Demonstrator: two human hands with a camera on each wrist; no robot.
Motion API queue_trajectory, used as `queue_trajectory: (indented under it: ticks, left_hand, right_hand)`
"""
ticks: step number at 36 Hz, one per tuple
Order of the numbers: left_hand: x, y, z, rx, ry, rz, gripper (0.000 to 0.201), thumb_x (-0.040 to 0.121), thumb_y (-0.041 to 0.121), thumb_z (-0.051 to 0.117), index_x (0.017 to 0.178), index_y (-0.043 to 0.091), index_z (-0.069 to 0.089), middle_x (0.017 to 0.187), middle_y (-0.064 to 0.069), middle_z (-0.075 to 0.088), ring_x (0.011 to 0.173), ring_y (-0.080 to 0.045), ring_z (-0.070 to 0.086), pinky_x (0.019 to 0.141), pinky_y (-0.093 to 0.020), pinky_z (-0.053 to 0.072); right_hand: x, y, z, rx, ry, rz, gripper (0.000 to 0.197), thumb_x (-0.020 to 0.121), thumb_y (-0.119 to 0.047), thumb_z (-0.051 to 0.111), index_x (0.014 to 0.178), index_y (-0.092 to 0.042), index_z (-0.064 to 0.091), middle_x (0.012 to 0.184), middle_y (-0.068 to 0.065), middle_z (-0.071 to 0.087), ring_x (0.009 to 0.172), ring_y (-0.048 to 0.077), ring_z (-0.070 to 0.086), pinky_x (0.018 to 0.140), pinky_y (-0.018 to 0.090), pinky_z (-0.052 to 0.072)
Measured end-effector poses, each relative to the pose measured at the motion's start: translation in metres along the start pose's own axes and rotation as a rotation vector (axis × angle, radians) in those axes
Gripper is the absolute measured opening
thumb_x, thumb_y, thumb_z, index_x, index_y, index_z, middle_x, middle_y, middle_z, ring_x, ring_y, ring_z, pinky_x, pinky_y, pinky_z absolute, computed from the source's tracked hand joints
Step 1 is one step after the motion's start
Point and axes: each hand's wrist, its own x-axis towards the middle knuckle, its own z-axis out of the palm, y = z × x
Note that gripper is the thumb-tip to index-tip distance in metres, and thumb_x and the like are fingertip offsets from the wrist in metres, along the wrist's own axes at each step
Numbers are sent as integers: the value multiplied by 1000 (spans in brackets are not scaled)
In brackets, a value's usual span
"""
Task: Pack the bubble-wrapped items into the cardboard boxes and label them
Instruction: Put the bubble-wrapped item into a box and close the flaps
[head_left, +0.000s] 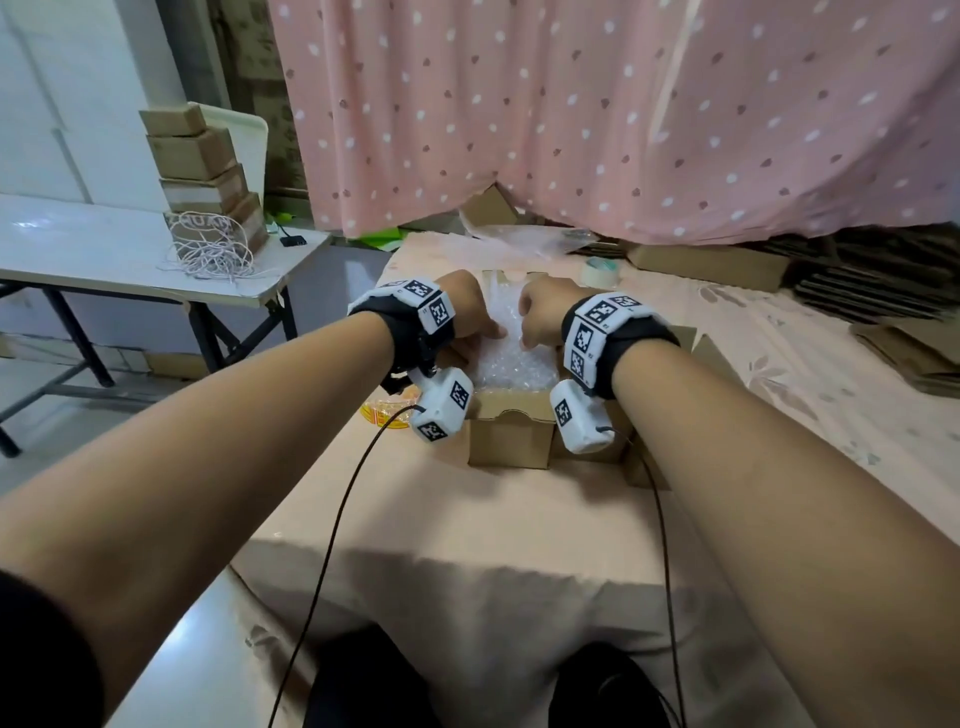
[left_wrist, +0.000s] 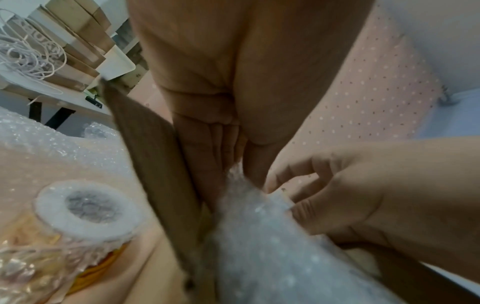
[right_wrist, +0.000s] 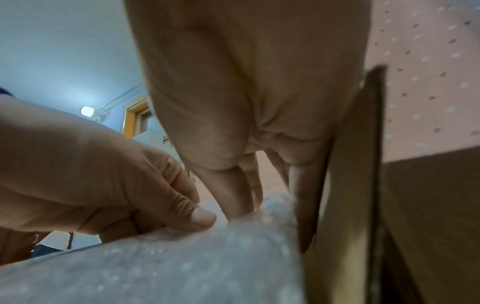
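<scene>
The bubble-wrapped item (head_left: 511, 358) sits half inside the open cardboard box (head_left: 511, 439) on the peach tablecloth (head_left: 467, 519). The left hand (head_left: 465, 309) and the right hand (head_left: 545, 312) each pinch its top. Their fingers are together along the box walls, with the thumbs on the wrap.

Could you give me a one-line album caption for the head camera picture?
Packing: left hand and right hand grip a bubble-wrapped item in an open cardboard box on the pink-clothed table.

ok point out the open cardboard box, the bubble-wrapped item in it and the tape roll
cardboard box (head_left: 511, 441), head view, front wall
bubble-wrapped item (head_left: 514, 364), head view, top between the wrists
tape roll (head_left: 597, 279), head view, side of the roll
</scene>
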Motion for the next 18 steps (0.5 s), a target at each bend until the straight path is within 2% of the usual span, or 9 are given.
queue_trajectory:
  ticks: [2, 4, 8, 11, 18]
  left_hand:
    - [4, -4, 2, 0, 14, 12, 34, 84, 32, 78, 79, -1, 72, 76, -13, 74, 64, -25, 69, 73, -37, 61]
    - [8, -9, 3, 6, 31, 37, 34, 84, 34, 78, 75, 2, 71, 68, -8, 72, 55, -19, 64, 66, -32, 58]
    - [12, -21, 8, -14, 60, 77, 36, 84, 34, 77, 60, 9, 65, 52, 0, 65, 40, -11, 60, 50, -23, 48]
    - [15, -27, 14, -10, 85, 129, 40, 87, 35, 73, 58, 11, 60, 49, 0, 63, 39, -11, 58, 51, -24, 50]
    - [24, -34, 22, 28, 147, 169, 42, 84, 41, 75, 56, 13, 59, 51, 1, 57, 51, -15, 53, 57, -29, 43]
  right_hand:
    - [2, 1, 1, 0, -4, 4, 36, 82, -19, 76, 115, -7, 68, 116, 12, 67, 102, 27, 65, 70, 27, 44]
    - [3, 2, 4, -6, 4, 1, 36, 84, -17, 74, 118, -7, 67, 117, 12, 67, 105, 27, 64, 71, 27, 45]
    - [8, 2, 13, -13, 11, -12, 34, 86, -12, 69, 119, -5, 66, 120, 14, 65, 108, 29, 62, 88, 34, 52]
    - [8, 5, 15, 1, 22, -6, 33, 86, -11, 68, 118, -5, 66, 120, 14, 64, 109, 30, 60, 90, 36, 51]
    - [5, 11, 18, 43, 48, 11, 38, 84, -13, 72, 120, -1, 66, 121, 17, 66, 109, 31, 63, 93, 41, 54]
